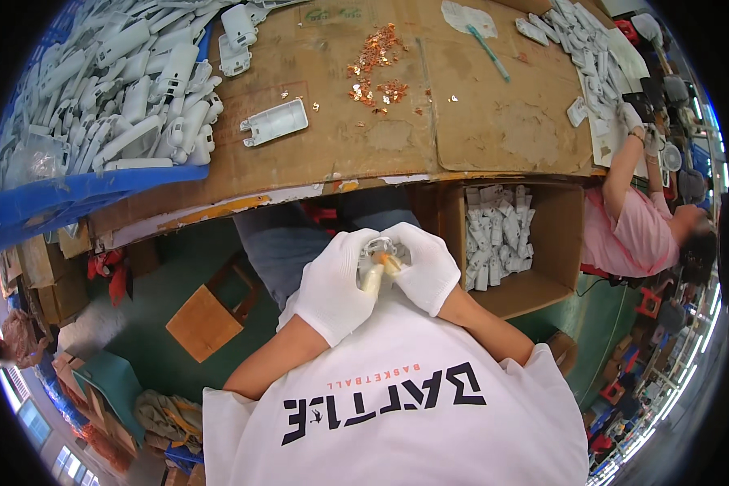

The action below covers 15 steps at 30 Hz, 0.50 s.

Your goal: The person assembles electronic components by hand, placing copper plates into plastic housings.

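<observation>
Gloved fingers (356,267) of both hands grasp a small white part (378,253); cardboard box (559,235) of parts beside.

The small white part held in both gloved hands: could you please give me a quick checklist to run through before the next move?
1. Left hand gloved, gripping the small white part: ok.
2. Right hand gloved, on the part: ok.
3. Part seated correctly between fingers: cannot tell, mostly hidden.
4. Copper pieces on the cardboard-topped table: ok.
5. Cardboard box of white parts beside the right hand: ok.
</observation>
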Each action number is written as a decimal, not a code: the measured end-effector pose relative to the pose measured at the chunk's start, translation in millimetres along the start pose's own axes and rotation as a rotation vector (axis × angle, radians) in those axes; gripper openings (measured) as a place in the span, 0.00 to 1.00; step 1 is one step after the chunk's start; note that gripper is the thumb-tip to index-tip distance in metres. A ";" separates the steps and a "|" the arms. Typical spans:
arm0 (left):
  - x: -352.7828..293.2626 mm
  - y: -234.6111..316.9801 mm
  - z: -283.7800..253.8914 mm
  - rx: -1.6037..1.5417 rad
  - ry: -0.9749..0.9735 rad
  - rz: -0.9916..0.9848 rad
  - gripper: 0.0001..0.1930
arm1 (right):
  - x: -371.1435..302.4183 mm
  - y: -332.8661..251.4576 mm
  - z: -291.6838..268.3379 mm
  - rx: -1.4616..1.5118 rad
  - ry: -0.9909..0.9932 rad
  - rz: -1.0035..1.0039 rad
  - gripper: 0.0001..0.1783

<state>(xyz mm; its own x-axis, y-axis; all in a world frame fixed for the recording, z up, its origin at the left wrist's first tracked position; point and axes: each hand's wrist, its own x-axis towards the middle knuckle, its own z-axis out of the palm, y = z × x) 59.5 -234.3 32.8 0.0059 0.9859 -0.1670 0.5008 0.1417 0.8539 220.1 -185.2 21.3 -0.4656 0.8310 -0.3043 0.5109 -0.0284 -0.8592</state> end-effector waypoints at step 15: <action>6.1 -12.0 14.7 0.087 0.100 -0.074 0.11 | 9.9 -0.9 14.6 -0.146 0.093 -0.004 0.07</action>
<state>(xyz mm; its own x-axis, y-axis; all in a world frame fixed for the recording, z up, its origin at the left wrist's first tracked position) 66.3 -231.3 14.3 -0.1179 0.9777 -0.1739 0.5695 0.2100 0.7947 204.5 -185.1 13.0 -0.4026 0.8790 -0.2557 0.6118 0.0506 -0.7894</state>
